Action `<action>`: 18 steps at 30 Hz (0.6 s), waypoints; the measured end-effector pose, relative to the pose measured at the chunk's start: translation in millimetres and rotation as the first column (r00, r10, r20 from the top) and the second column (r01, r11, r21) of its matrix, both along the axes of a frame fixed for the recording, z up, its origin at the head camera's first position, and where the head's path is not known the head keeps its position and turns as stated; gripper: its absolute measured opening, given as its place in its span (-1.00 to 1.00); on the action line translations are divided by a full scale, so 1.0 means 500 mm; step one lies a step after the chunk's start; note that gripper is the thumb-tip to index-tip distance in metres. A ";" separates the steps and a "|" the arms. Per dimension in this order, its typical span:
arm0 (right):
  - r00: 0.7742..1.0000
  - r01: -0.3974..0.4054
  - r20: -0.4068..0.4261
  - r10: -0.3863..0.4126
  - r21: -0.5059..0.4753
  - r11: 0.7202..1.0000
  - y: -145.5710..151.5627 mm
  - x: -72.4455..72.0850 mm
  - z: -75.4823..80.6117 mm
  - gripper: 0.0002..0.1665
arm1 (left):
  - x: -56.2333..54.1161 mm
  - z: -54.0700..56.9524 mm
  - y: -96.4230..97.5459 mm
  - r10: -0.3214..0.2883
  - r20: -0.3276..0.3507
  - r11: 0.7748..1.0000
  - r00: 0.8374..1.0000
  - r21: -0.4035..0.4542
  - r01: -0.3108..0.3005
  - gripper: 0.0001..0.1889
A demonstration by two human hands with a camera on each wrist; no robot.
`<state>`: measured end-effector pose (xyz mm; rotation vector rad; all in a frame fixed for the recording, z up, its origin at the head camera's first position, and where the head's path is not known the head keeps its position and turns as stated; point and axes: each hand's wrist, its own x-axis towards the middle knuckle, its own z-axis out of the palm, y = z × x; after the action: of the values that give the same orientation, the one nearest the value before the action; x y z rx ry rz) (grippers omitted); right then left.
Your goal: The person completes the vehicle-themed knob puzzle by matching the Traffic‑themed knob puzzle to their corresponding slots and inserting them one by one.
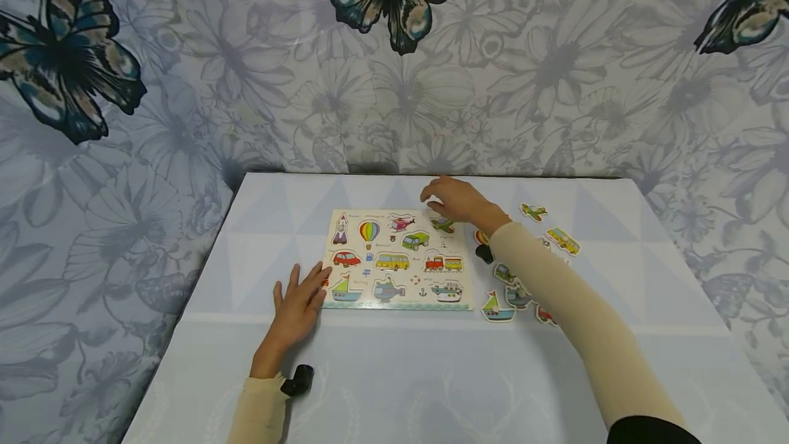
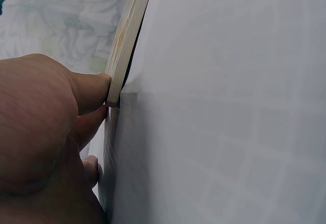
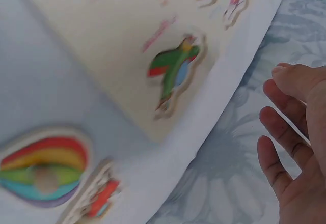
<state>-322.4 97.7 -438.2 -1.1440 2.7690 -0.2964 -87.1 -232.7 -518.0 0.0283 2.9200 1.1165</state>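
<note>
A pale wooden puzzle board (image 1: 466, 293) with vehicle pictures lies on the table. My left hand (image 1: 298, 309) rests at its left edge, fingers extended; in the left wrist view the thumb (image 2: 91, 91) touches the board's side (image 2: 119, 74). Over the upper right corner hovers my right hand (image 1: 455, 200), its fingers loosely bent and holding nothing. Just below that hand is the green airplane picture (image 1: 442, 225), seen closer in the right wrist view (image 3: 175, 74). A loose balloon piece (image 3: 43, 168) lies beside the board, partly hidden by the right wrist in the head view.
Right of the board lie several loose pieces: an airplane (image 1: 533, 212), a yellow bus (image 1: 563, 241), a sailboat (image 1: 498, 307), a submarine (image 1: 518, 298) and a red car (image 1: 545, 315), partly covered by the right sleeve (image 1: 573, 321). A patterned wall (image 1: 277, 115) stands behind the table.
</note>
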 end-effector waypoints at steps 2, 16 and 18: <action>0.999 0.029 0.018 -0.029 0.007 1.000 0.024 0.000 -0.003 -0.71 | 0.000 0.002 -0.001 -0.001 -0.004 1.000 1.000 0.009 0.001 -0.52; 0.991 0.089 0.095 -0.090 0.021 0.996 0.172 -0.011 -0.038 -0.79 | -0.001 0.000 0.000 -0.008 -0.013 1.000 1.000 0.010 0.008 -0.51; 0.993 0.066 0.097 -0.067 0.009 0.998 0.187 -0.011 -0.039 -0.81 | -0.003 -0.002 -0.001 -0.008 -0.003 1.000 1.000 0.009 0.008 -0.51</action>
<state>-328.2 191.2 -457.6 -1.0094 2.7240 -0.3411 -88.4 -233.1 -518.8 0.0415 2.9148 1.1294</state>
